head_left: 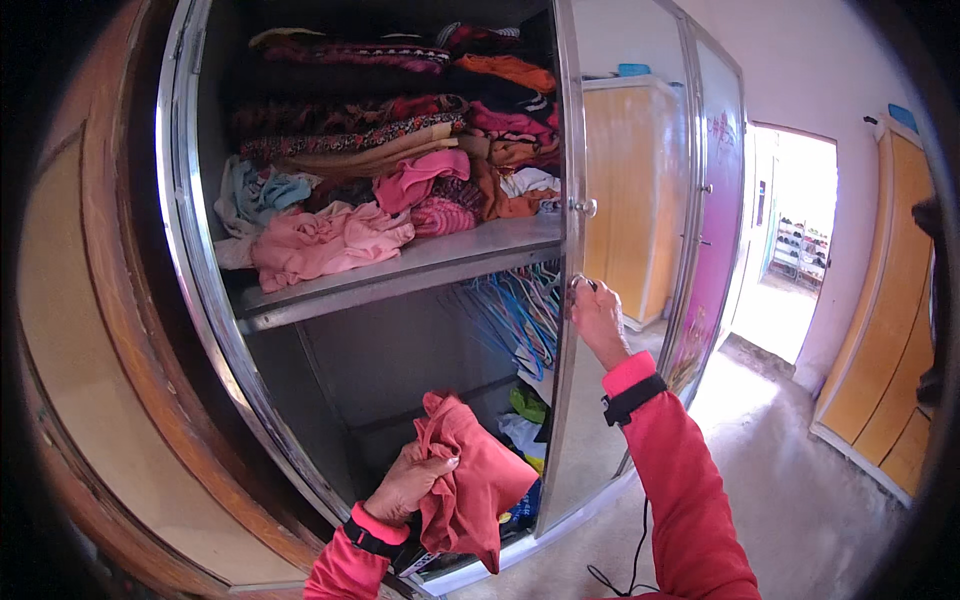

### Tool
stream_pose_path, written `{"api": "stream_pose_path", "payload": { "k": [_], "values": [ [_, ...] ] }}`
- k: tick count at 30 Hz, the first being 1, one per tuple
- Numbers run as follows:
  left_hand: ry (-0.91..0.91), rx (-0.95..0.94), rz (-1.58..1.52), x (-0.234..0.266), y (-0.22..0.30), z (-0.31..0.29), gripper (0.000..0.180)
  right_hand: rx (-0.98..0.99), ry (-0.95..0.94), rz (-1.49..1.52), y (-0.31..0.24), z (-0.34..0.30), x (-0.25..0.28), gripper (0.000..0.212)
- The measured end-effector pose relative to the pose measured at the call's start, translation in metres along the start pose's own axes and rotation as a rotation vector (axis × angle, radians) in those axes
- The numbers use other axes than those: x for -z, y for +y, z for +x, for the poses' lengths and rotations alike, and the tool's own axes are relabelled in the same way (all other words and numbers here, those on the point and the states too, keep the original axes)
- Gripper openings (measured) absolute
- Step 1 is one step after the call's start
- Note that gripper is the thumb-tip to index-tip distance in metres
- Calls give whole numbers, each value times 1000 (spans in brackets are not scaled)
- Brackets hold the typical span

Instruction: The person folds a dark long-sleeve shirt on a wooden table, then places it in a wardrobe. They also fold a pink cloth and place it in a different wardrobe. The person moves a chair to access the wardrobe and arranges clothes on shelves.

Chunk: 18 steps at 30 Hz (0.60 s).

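Head view. Your left hand (408, 482) is low in the frame, in front of the open metal wardrobe (190, 230); its fingers are closed around a bunched red cloth (470, 480), which hangs down from the grip and drapes toward the lower edge of the wardrobe opening. A black band sits at the wrist where your pink sleeve ends.

Your right hand (597, 318) is raised at the edge of the mirrored wardrobe door (640, 200), fingers curled against the door's edge just below the small round door knob (585, 207); whether it grips a handle or only rests on the edge cannot be told. A black band circles that wrist too, and a thin black cable (630, 560) hangs under the forearm.

Inside the wardrobe, the grey shelf (400, 275) carries a loose heap of folded and crumpled clothes (400, 150): pink garments (325, 240) at the front, a pale blue piece at the left, dark patterned fabrics above. Below the shelf, blue hangers (515, 310) hang in a row beside the door edge, and more bundled clothing lies at the bottom of the compartment.

To the right, a wooden cabinet (625, 190) stands behind the door, and a bright doorway (795, 250) opens at the far end of the bare floor (800, 480).
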<state>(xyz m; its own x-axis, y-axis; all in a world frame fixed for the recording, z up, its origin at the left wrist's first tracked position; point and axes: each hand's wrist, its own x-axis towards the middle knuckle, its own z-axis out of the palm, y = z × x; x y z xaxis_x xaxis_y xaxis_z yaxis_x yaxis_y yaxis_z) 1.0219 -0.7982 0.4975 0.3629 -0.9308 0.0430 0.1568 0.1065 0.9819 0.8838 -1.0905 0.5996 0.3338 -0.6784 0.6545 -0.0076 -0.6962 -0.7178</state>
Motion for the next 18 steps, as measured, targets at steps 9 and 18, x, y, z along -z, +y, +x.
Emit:
{"api": "stream_pose_path", "payload": {
  "k": [9,18],
  "values": [
    [-36,-93,-41,-26,22,-10,24,270,34,-137,-23,-66,109,32],
    [-101,-35,61,-84,30,1,12,-197,210,263,-60,-125,240,32]
  ]
}}
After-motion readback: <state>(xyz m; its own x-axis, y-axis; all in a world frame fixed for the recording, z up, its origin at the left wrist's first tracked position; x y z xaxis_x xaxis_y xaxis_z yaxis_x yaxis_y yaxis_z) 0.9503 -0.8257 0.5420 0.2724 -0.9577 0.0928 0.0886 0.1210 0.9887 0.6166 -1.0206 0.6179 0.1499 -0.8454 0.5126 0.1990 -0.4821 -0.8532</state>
